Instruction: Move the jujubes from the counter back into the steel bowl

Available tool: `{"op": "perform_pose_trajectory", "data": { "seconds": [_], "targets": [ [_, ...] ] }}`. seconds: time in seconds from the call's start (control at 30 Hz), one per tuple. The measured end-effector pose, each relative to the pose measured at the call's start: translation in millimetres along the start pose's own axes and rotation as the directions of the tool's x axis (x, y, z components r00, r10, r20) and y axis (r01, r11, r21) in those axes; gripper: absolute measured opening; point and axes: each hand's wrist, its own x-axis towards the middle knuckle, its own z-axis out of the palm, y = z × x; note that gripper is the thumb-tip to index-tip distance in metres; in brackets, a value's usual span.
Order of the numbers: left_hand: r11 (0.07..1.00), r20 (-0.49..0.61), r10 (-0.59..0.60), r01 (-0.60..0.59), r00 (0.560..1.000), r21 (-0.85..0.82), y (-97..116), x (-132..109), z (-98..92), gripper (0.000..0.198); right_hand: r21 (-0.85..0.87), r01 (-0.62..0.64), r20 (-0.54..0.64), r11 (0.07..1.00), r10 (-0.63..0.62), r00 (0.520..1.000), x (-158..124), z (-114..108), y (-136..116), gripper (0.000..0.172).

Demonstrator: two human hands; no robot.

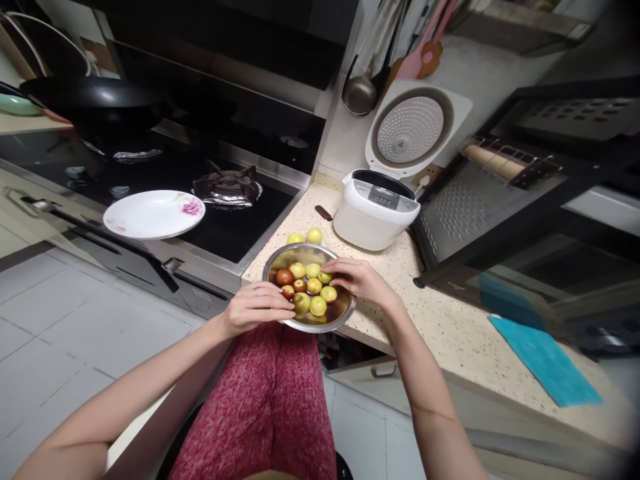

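A steel bowl (320, 327) stands at the counter's front edge and holds several green and reddish-brown round fruits (314, 286). My left hand (260, 307) lies over the bowl's left rim, fingers held together, fingertips by the fruits; whether it grips one is hidden. From the right, my right hand (357, 277) reaches over the rim with curled fingers on a green fruit (325, 277) at the bowl's upper right. Two yellow-green fruits (314, 236) rest on the counter just behind the bowl.
A white rice cooker (370, 217) with its lid up stands behind the bowl. To the left, a white plate (150, 215) sits on the black stove, with a wok (95, 97) beyond. A blue cloth (545, 360) and a dark oven (540, 253) are at the right.
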Motion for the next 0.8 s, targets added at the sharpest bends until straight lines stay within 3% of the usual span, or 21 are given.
{"op": "perform_pose_trajectory", "data": {
  "seconds": [0.43, 0.6, 0.7, 0.8],
  "targets": [
    [0.999, -0.003, -0.050, 0.050, 0.999, 0.015, 1.5, 3.0, -1.7, 0.030, 0.146, -0.051, 0.032, 0.988, 0.047, 0.998, -5.8, 6.1, 8.3, 0.034],
    [0.999, -0.035, -0.043, 0.044, 0.998, 0.006, 0.5, 2.5, 1.3, 0.030, 0.154, -0.064, -0.141, 0.986, 0.086, 0.986, 2.7, -1.4, 8.8, 0.024],
    [0.999, -0.049, -0.050, 0.049, 0.998, -0.019, 0.6, 2.1, 2.7, 0.029, 0.096, -0.073, -0.285, 0.993, 0.098, 0.954, 20.4, -12.2, 16.3, 0.018],
    [0.999, -0.046, -0.043, 0.042, 0.998, -0.034, -0.6, -0.1, 3.5, 0.028, 0.008, -0.071, -0.355, 0.997, 0.069, 0.933, 42.7, -17.9, 33.9, 0.019]
  ]
}}
